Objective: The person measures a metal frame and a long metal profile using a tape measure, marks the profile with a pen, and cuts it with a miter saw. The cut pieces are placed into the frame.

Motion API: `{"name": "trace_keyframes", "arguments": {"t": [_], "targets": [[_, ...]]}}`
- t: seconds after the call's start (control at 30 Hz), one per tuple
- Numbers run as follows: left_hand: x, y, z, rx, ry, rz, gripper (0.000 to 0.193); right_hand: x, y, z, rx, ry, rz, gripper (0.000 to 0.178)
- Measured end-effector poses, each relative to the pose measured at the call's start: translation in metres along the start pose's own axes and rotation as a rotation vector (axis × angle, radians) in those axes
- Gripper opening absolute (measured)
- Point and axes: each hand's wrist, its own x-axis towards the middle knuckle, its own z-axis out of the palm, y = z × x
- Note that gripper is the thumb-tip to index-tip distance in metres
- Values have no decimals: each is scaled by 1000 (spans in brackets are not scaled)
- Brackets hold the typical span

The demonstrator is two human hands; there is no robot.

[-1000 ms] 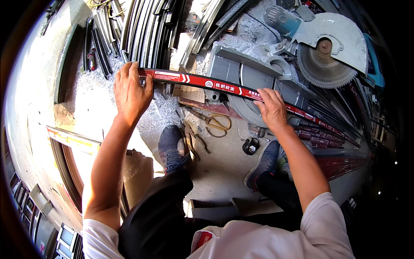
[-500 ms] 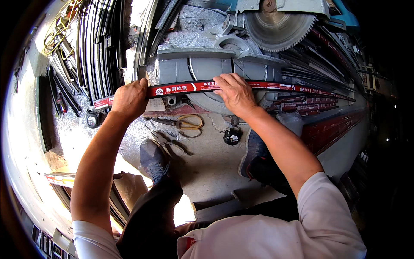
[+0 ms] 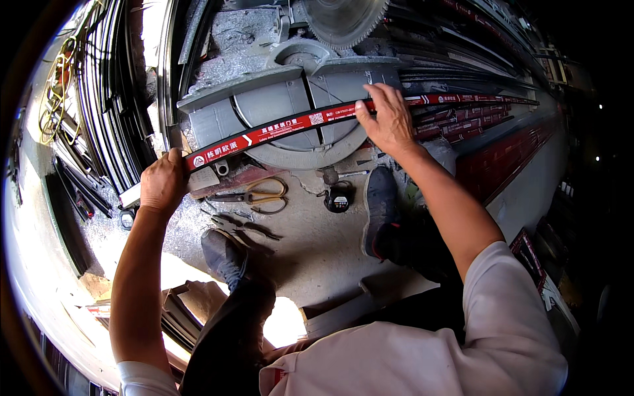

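Observation:
A long, narrow metal profile with printed red film and black edges slants across in front of me, its left end nearer to me. My left hand is closed around it near that end; a bare pale end piece shows past the fist. Farther right, my right hand lies over the profile, thumb on its red face and fingers reaching over the far edge. Beneath the profile is the grey round table of a mitre saw. The toothed saw blade stands raised behind it, apart from the profile and both hands.
On the floor lie yellow-handled scissors, pliers and a black tape measure. Long dark profiles are stacked at the left. Red-filmed bars lie at the right. A yellow cord is coiled far left.
The profile has tilted, its left end coming nearer to me with my left hand. My right hand sits farther right, its fingers more stretched. The view has shifted, so the saw appears farther left.

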Motion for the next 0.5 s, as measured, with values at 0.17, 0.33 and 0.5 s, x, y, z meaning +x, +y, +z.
{"name": "trace_keyframes", "arguments": {"t": [0.17, 0.33, 0.5], "targets": [[4, -5, 5, 20, 3, 35, 34, -32, 98, -6, -231, 149, 274, 49], [19, -4, 4, 46, 29, 53, 28, -48, 136, 7, -207, 155, 663, 59], [34, 1, -4, 46, 36, 48, 23, -36, 147, 20, -10, -3, 875, 65]]}}
